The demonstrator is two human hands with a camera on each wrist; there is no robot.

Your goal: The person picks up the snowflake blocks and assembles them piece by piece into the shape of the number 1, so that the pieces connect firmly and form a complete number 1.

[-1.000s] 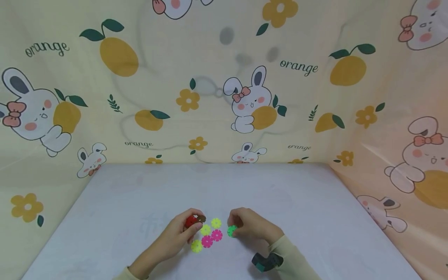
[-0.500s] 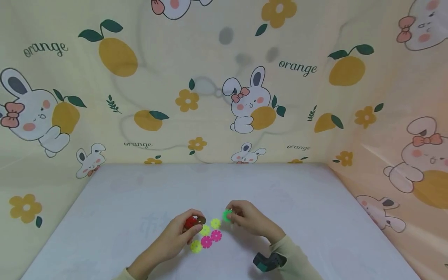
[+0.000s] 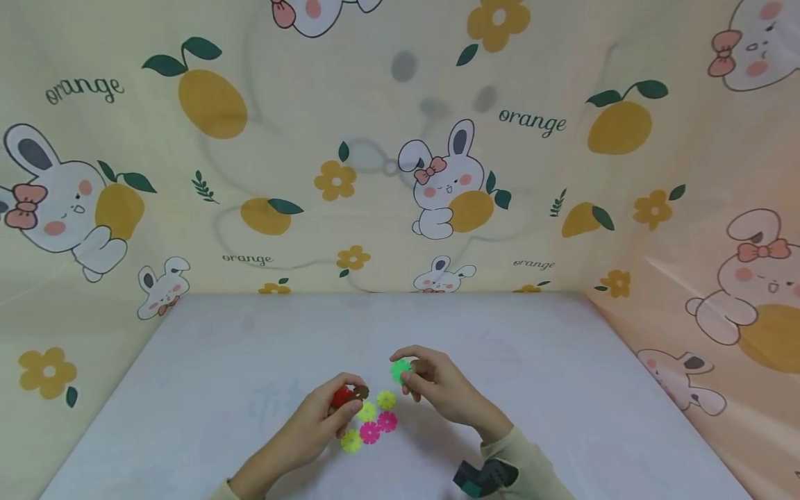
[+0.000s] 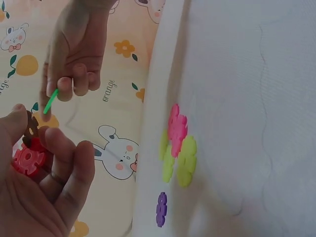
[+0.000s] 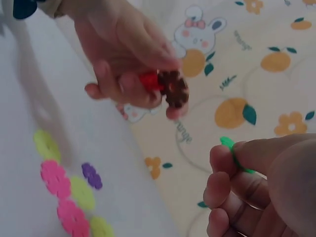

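My left hand (image 3: 320, 417) pinches a brown notched plastic disc (image 5: 174, 90) joined to a red disc (image 4: 28, 160); the red one is partly covered by the fingers. Between thumb and fingertips, my right hand (image 3: 442, 387) holds a bright green notched disc (image 3: 398, 371), raised a little beyond and to the right of the left hand's pieces. In the left wrist view the green disc shows edge-on, apart from the brown one. On the table below lie pink discs (image 3: 369, 432) and yellow discs (image 3: 351, 441), grouped close together.
A purple disc (image 5: 92, 176) lies near the group, out of sight in the head view. The white table (image 3: 537, 361) is bordered by a patterned cloth (image 3: 375, 222) at the back and sides. A dark wrist device (image 3: 486, 478) sits on the right sleeve.
My right hand has lifted the green disc from beside the yellow and pink pieces, moving it away from me and slightly left. The left hand has stayed nearly still.
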